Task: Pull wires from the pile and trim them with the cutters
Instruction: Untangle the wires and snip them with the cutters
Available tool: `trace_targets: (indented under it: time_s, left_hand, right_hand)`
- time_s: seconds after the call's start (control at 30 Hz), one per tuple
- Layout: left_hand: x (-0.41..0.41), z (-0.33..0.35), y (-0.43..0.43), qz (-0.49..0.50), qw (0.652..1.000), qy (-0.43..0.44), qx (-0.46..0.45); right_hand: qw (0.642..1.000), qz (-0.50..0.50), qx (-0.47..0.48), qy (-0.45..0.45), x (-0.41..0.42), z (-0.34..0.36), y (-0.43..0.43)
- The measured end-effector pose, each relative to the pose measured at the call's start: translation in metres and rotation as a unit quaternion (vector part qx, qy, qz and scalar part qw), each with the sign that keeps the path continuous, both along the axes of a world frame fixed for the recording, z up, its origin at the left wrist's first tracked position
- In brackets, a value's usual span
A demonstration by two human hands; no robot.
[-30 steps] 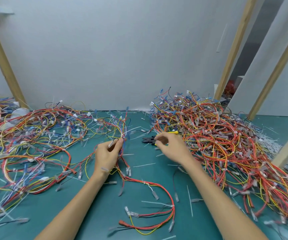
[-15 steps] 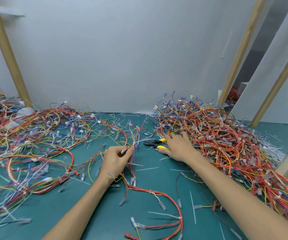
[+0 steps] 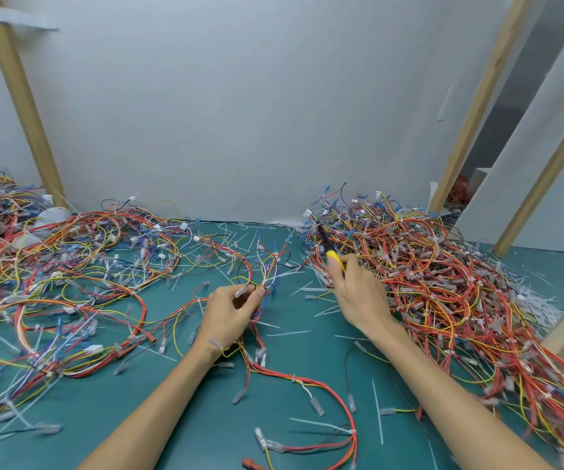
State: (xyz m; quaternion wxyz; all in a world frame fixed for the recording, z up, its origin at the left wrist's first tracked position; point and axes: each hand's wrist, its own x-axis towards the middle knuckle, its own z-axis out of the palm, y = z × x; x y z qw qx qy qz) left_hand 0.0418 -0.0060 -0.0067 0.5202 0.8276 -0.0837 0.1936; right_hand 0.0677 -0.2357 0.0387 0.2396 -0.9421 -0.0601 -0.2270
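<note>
Head view: left hand (image 3: pixel 229 313) sits over the middle of the green mat (image 3: pixel 185 422), thumb and fingers curled and pinching a wire bundle (image 3: pixel 267 276) of red, yellow, blue and black strands. The strands fan upward from the fingertips, and the rest of the bundle trails under the wrist toward the near edge. Right hand (image 3: pixel 358 293) is closed round the yellow handles of the cutters (image 3: pixel 332 255), the dark nose pointing up and away over the left edge of the pile (image 3: pixel 443 283); blur hides whether the blades are apart. That pile covers the right of the mat, and a second heap (image 3: pixel 53 266) spreads over the left. White offcuts (image 3: pixel 377 412) lie scattered between them, and a white wall (image 3: pixel 239 113) stands behind
</note>
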Motion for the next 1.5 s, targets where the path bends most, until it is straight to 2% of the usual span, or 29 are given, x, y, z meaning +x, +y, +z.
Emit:
trace_targets:
  time_s: [0.07,0.13,0.17,0.23,0.3,0.4,0.57,0.7,0.83,0.93,1.07,1.1,1.17,1.23,1.27,1.3,1.37,1.43,1.5]
  left_hand:
    - [0.0,0.0,0.0,-0.014,1.0,0.017,-0.005]
    - [0.0,-0.001,0.001,-0.015,1.0,0.021,-0.003]
    - [0.0,0.0,0.001,-0.013,1.0,0.023,-0.001]
    - [0.001,0.0,0.002,-0.012,1.0,0.026,0.007]
    - [0.002,-0.001,0.001,-0.011,0.999,0.026,0.015]
    - [0.002,-0.002,0.001,-0.006,0.999,0.024,0.022]
    - [0.004,-0.004,0.0,0.003,0.999,0.038,0.029]
    - [0.003,-0.001,-0.003,-0.044,0.996,0.071,0.025]
    - [0.003,0.002,-0.003,-0.104,0.982,0.141,-0.07]
    - [0.002,0.008,-0.002,-0.129,0.957,0.2,-0.168]
    - [0.0,0.011,0.0,-0.155,0.954,0.197,-0.164]
    - [-0.001,0.01,0.001,-0.159,0.954,0.192,-0.165]
    - [-0.003,0.009,0.003,-0.161,0.952,0.187,-0.181]
    - [-0.005,0.007,0.003,-0.154,0.955,0.177,-0.181]
    - [-0.005,0.006,0.002,-0.15,0.956,0.171,-0.183]
    - [-0.005,0.005,0.002,-0.145,0.957,0.166,-0.187]
    - [-0.004,0.003,0.001,-0.133,0.96,0.152,-0.194]
    - [-0.004,0.002,0.001,-0.117,0.968,0.127,-0.18]
    - [-0.002,-0.002,0.001,-0.09,0.982,0.091,-0.142]
  right_hand:
    - [0.992,0.012,0.122,-0.014,-0.004,-0.003,0.003]
    - [0.97,0.0,0.244,0.01,-0.007,-0.006,0.008]
    - [0.943,0.007,0.33,0.044,-0.008,-0.008,0.009]
    - [0.858,0.054,0.497,0.122,-0.011,-0.01,0.011]
    - [0.795,0.087,0.573,0.176,-0.016,-0.014,0.011]
    - [0.763,0.09,0.6,0.225,-0.021,-0.026,0.013]
    - [0.78,0.114,0.571,0.229,-0.026,-0.03,0.014]
    - [0.77,0.11,0.581,0.24,-0.028,-0.029,0.012]
    - [0.76,0.114,0.594,0.238,-0.029,-0.027,0.01]
    - [0.746,0.119,0.612,0.235,-0.029,-0.026,0.009]
    - [0.727,0.162,0.627,0.227,-0.027,-0.028,0.007]
    - [0.733,0.171,0.618,0.226,-0.026,-0.028,0.007]
    - [0.769,0.168,0.578,0.217,-0.028,-0.027,0.006]
    - [0.812,0.152,0.526,0.204,-0.031,-0.026,0.004]
    - [0.845,0.141,0.48,0.189,-0.032,-0.025,0.004]
    - [0.889,0.126,0.408,0.166,-0.033,-0.024,0.002]
    - [0.973,0.081,0.187,0.106,-0.034,-0.024,-0.004]
    - [0.997,0.027,0.033,0.058,-0.036,-0.023,-0.006]
    - [0.999,0.003,-0.019,0.04,-0.037,-0.023,-0.006]
